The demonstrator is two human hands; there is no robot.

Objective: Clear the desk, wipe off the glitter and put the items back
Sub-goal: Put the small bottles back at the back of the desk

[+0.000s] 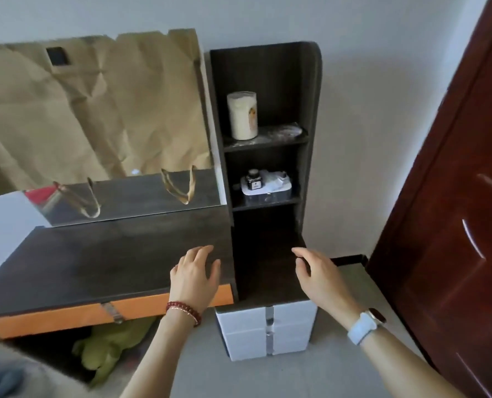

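The dark wooden desk top (pixel 95 259) lies bare in front of me, with an orange drawer front (pixel 66 314) under its edge. My left hand (pixel 194 278) hovers over the desk's right end, fingers apart, holding nothing. My right hand (pixel 318 272) is held at the lowest bay of the dark shelf tower (pixel 311 110), fingers apart and empty. On the top shelf stands a white cylindrical jar (pixel 242 115) beside a pale dusty smear (pixel 285 130). The middle shelf holds a small ink bottle (pixel 253 180) on a white box (pixel 270 186).
A crumpled brown paper bag (pixel 89 104) covers the mirror (pixel 141 202) behind the desk. White drawers (pixel 288 328) sit under the shelf tower. A green soft toy (pixel 107 349) lies under the desk. A dark red door (pixel 446 225) stands at the right.
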